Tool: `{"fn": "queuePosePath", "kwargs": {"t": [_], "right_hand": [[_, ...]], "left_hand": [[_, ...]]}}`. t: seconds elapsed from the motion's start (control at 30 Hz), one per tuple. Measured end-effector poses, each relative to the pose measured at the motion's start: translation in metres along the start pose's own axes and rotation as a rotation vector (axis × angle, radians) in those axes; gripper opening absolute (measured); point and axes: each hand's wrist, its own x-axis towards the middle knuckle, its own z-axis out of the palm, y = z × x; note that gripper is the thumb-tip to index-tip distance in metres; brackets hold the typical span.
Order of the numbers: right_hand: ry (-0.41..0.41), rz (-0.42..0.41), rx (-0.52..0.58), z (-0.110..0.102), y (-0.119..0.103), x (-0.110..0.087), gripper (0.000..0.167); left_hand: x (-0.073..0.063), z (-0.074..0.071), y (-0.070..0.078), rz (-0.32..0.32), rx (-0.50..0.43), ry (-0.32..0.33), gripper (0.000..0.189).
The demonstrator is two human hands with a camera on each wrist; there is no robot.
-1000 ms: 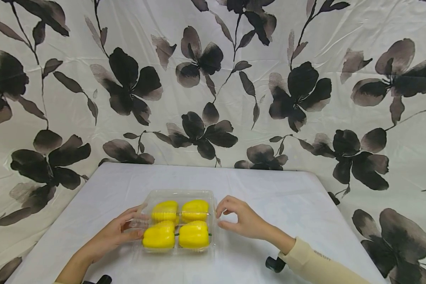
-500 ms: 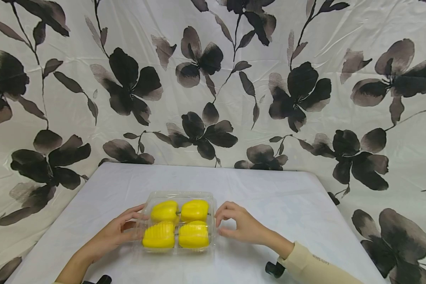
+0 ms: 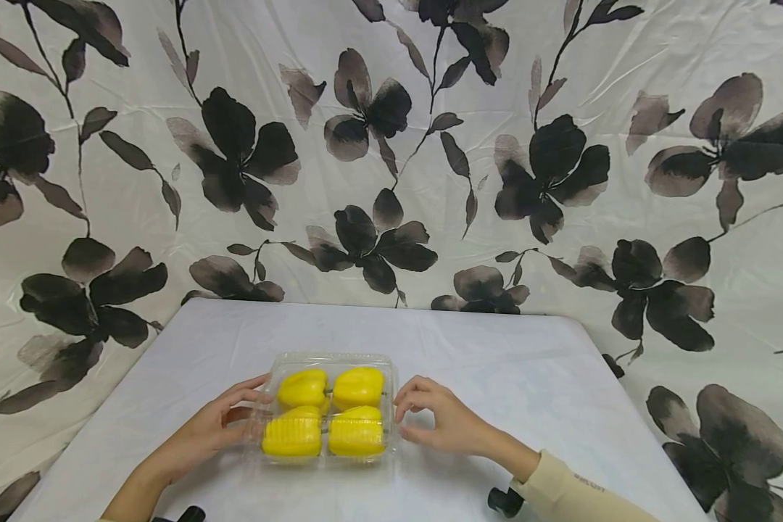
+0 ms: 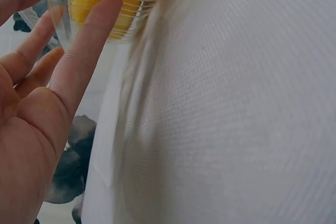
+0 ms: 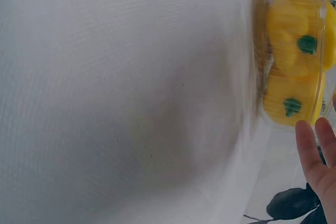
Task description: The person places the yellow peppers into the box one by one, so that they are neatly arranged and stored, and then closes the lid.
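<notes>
In the head view, a clear plastic clamshell container (image 3: 333, 357) sits on the table with several yellow bell peppers (image 3: 357, 387) in two rows inside. Its lid lies low over the peppers, with ribs showing across the front row. My left hand (image 3: 212, 428) is at the container's left side, fingertips against the edge; in the left wrist view the straight thumb (image 4: 86, 51) touches the ribbed wall (image 4: 137, 14). At the right edge is my right hand (image 3: 446, 417), fingers gently bent. The right wrist view shows its fingertips (image 5: 303, 129) at the container's corner, close to green pepper stems (image 5: 292, 107).
A white cloth covers the table (image 3: 483, 348). Behind it hangs a pale curtain (image 3: 417, 196) with dark flowers. A black device (image 3: 505, 500) is under the right wrist, by the beige sleeve (image 3: 568, 486).
The lid's ribbed part has shifted from the back peppers to the front ones as the lid came down. My right hand has moved slightly toward the front; the left has barely moved.
</notes>
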Motion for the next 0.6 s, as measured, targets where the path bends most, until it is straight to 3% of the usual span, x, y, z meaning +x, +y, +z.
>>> {"fn": "queuePosePath", "kwargs": {"t": [0.33,0.6], "right_hand": [[0.014,0.087,0.079,0.006,-0.011,-0.003,0.015],[0.038,0.161,0.092,0.010,-0.016,-0.004,0.009]], "left_hand": [[0.000,0.001,0.001,-0.081,-0.133,-0.013,0.055],[-0.003,0.002,0.007,-0.174,-0.111,0.019,0.069]]}}
